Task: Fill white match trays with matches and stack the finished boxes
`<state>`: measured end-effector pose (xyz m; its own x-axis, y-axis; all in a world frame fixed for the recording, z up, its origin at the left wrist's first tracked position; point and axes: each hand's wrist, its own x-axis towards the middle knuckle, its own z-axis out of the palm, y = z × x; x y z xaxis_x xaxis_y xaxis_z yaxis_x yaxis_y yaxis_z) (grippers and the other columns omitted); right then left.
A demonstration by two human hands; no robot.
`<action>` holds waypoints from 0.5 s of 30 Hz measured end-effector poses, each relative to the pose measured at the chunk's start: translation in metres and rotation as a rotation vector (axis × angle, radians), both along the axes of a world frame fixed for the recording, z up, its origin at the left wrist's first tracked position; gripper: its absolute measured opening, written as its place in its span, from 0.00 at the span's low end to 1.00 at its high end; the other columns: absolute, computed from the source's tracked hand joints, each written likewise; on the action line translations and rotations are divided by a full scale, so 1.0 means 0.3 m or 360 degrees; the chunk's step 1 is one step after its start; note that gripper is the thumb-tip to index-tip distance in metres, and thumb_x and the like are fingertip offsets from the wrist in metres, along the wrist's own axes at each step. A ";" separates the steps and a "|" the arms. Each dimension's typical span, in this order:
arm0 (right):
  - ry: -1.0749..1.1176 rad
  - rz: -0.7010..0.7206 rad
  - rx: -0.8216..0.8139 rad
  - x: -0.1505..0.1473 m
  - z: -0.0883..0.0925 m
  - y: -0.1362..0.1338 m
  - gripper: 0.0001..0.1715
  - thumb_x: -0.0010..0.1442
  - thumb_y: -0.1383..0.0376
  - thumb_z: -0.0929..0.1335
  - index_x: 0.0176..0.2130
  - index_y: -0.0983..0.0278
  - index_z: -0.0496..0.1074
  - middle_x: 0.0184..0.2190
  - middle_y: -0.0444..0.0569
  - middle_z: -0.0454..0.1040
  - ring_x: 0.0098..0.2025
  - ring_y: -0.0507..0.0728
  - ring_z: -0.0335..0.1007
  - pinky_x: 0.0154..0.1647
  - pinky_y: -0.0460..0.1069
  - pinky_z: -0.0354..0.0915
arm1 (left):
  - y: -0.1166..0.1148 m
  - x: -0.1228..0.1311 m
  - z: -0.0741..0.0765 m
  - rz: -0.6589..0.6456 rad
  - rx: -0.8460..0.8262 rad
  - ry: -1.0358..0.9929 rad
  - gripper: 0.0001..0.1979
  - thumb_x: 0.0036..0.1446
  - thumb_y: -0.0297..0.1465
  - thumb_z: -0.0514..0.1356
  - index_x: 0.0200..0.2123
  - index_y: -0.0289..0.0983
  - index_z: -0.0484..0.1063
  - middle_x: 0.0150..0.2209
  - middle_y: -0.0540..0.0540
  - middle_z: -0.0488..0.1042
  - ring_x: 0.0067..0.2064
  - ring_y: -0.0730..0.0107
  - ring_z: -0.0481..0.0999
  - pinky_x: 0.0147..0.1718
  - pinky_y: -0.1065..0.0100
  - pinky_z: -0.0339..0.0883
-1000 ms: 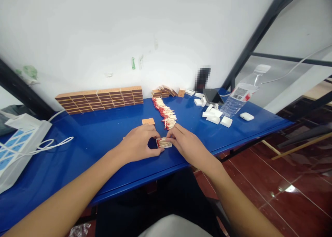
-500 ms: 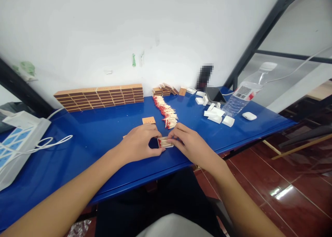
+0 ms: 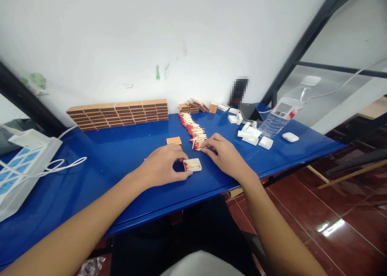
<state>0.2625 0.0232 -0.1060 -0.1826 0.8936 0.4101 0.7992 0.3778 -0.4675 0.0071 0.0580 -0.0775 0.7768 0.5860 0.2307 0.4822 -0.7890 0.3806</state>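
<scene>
A small white matchbox tray (image 3: 192, 164) holding red-tipped matches lies on the blue table (image 3: 121, 155). My left hand (image 3: 165, 165) is curled around the tray's left end, thumb and fingers pinching it. My right hand (image 3: 223, 153) rests just right of the tray, with its fingertips at the near end of a long pile of loose matches (image 3: 192, 130). Whether those fingers pinch any matches I cannot see. A single brown matchbox sleeve (image 3: 173, 140) lies flat just beyond my left hand.
A long wall of stacked brown matchboxes (image 3: 117, 114) lines the back edge. More brown boxes (image 3: 195, 106) and white trays (image 3: 250, 135) lie at the back right, beside a water bottle (image 3: 279, 114) and an earbud case (image 3: 290, 137). A power strip (image 3: 21, 163) with cables sits at the left.
My right hand has left the tray and moved back and right to the loose matches. My left hand stays on the tray, whose matches now show uncovered.
</scene>
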 end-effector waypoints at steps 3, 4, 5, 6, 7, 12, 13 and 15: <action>-0.0005 0.0011 -0.0037 0.004 0.002 0.007 0.07 0.70 0.67 0.68 0.43 0.61 0.78 0.42 0.51 0.71 0.40 0.58 0.72 0.44 0.54 0.69 | 0.003 -0.002 -0.003 -0.0007 0.0021 0.0005 0.14 0.59 0.42 0.69 0.43 0.40 0.81 0.39 0.48 0.79 0.42 0.62 0.78 0.44 0.61 0.71; -0.0009 0.0003 -0.0043 0.007 0.004 0.006 0.07 0.71 0.66 0.68 0.43 0.61 0.78 0.42 0.51 0.71 0.40 0.58 0.72 0.45 0.54 0.69 | 0.003 -0.002 -0.005 -0.0011 0.0019 0.0009 0.14 0.60 0.42 0.69 0.44 0.40 0.81 0.40 0.48 0.79 0.43 0.62 0.78 0.44 0.61 0.71; -0.0016 -0.0005 -0.0052 0.012 0.005 0.005 0.07 0.71 0.66 0.68 0.44 0.61 0.78 0.42 0.51 0.71 0.40 0.58 0.72 0.45 0.54 0.68 | 0.003 -0.002 -0.006 -0.0014 0.0015 0.0014 0.14 0.60 0.42 0.69 0.44 0.40 0.81 0.40 0.48 0.79 0.43 0.62 0.78 0.45 0.61 0.71; -0.0024 -0.0009 -0.0064 0.017 0.006 0.004 0.07 0.71 0.65 0.68 0.44 0.61 0.78 0.42 0.51 0.71 0.40 0.58 0.71 0.45 0.55 0.68 | 0.002 -0.002 -0.007 -0.0018 0.0012 0.0019 0.14 0.61 0.43 0.69 0.44 0.40 0.81 0.40 0.48 0.79 0.43 0.62 0.78 0.45 0.61 0.72; -0.0025 -0.0011 -0.0081 0.023 0.007 0.002 0.07 0.71 0.65 0.68 0.44 0.61 0.78 0.42 0.50 0.71 0.40 0.58 0.71 0.45 0.54 0.68 | 0.001 -0.003 -0.008 -0.0020 0.0016 0.0021 0.14 0.61 0.43 0.69 0.45 0.40 0.81 0.40 0.48 0.79 0.44 0.62 0.78 0.45 0.61 0.72; -0.0005 -0.0019 -0.0177 0.045 0.019 -0.005 0.06 0.70 0.67 0.69 0.39 0.61 0.76 0.40 0.48 0.70 0.38 0.57 0.70 0.43 0.52 0.66 | 0.002 -0.003 -0.009 -0.0038 0.0034 0.0022 0.15 0.61 0.43 0.68 0.46 0.41 0.81 0.41 0.48 0.79 0.45 0.61 0.78 0.45 0.60 0.72; -0.0009 -0.0024 -0.0192 0.046 0.021 -0.007 0.06 0.70 0.67 0.69 0.39 0.61 0.76 0.40 0.48 0.70 0.38 0.57 0.70 0.42 0.52 0.66 | 0.003 -0.002 -0.009 -0.0038 0.0032 0.0020 0.15 0.61 0.43 0.68 0.46 0.41 0.81 0.41 0.48 0.79 0.45 0.61 0.78 0.45 0.60 0.72; -0.0005 -0.0022 -0.0202 0.046 0.023 -0.009 0.06 0.70 0.68 0.68 0.38 0.62 0.75 0.40 0.48 0.71 0.38 0.57 0.70 0.42 0.52 0.65 | 0.004 -0.002 -0.006 -0.0030 0.0029 0.0020 0.15 0.61 0.44 0.68 0.46 0.41 0.81 0.41 0.48 0.79 0.44 0.61 0.78 0.45 0.60 0.72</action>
